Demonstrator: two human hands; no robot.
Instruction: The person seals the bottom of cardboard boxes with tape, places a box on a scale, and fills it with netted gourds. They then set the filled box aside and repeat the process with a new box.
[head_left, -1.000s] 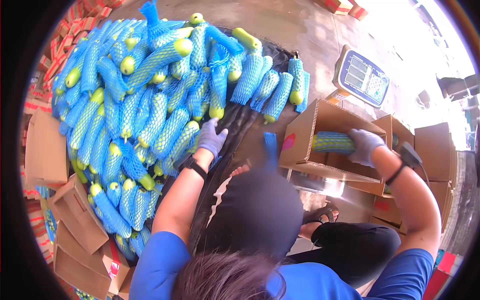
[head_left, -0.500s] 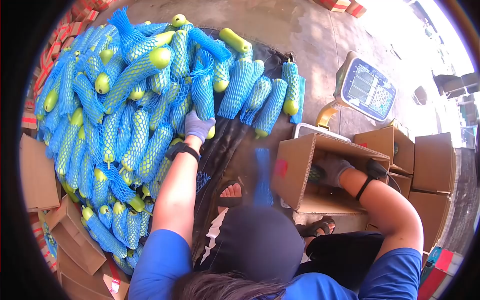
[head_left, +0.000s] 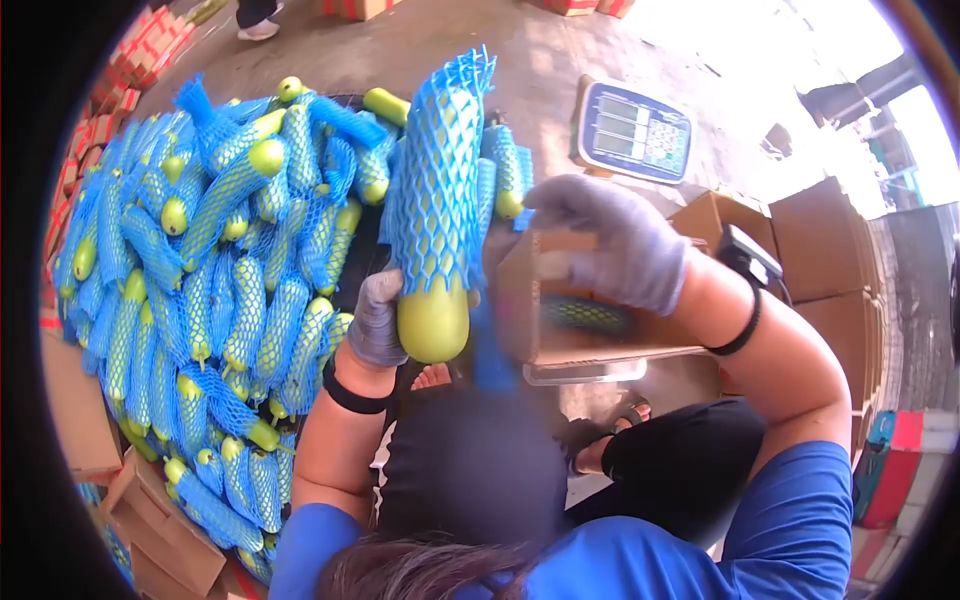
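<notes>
My left hand, in a grey glove, is closed around the lower part of a long pale-green gourd, which it holds up close to the camera. A blue foam net covers the gourd except for its rounded lower end. To the right, my gloved right hand is in the air over the open cardboard box. Its fingers are apart, partly smeared by motion, with nothing seen in them. Inside the box lies a dark-green netted gourd.
A big heap of netted gourds covers the left side. A scale display stands behind the box. More cardboard boxes are stacked at the right, and others lie at lower left. Another person's shoe shows at the top.
My left hand has lifted a netted gourd from the heap's edge and brought it toward me. My right hand has come up out of the box. The view has shifted.
</notes>
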